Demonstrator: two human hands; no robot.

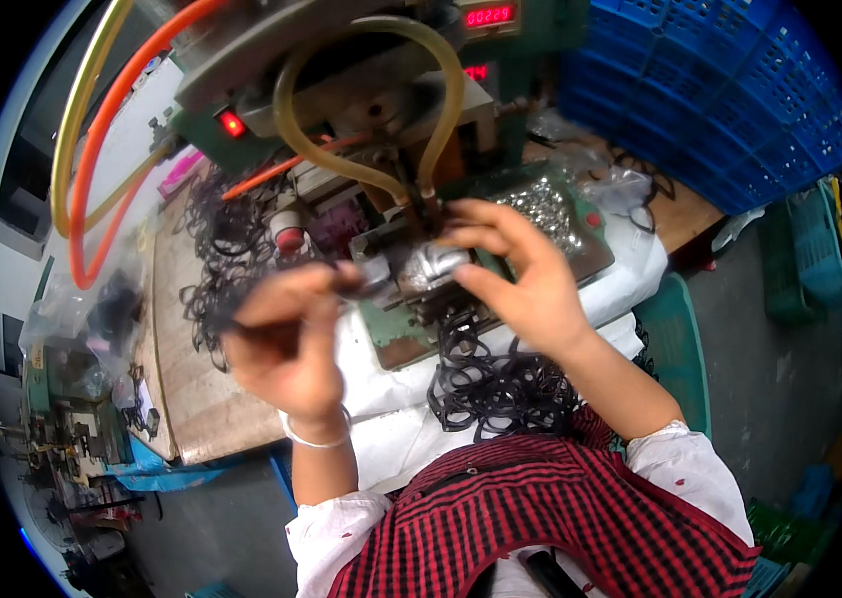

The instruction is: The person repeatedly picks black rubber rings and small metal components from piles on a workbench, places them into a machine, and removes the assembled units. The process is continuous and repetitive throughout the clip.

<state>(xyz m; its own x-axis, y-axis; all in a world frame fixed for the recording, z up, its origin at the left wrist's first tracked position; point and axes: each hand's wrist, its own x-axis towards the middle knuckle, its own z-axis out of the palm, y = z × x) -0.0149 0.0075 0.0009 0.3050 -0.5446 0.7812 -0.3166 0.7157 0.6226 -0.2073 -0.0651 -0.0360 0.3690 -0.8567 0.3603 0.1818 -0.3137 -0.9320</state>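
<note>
My right hand (pixel 531 284) reaches in at the press, thumb and fingers curled round a small shiny silvery part (pixel 446 259) at the work spot. Right above it hang the press's tool head (pixel 426 204) and two hose ends. My left hand (pixel 291 344) is smeared by motion, just left of the work spot. A blurred grey piece (pixel 373 271) shows by its fingertips; whether they grip it I cannot tell. Black looped bands (pixel 501 384) lie heaped on white sheeting in front of the press.
A tray of small shiny metal parts (pixel 546 209) sits right of the press. More black bands (pixel 227 229) cover the table at left, beside a red-topped round button (pixel 289 237). Orange hose (pixel 82 219) and a yellowish tube (pixel 451 70) loop overhead. Blue crates (pixel 710 90) stand back right.
</note>
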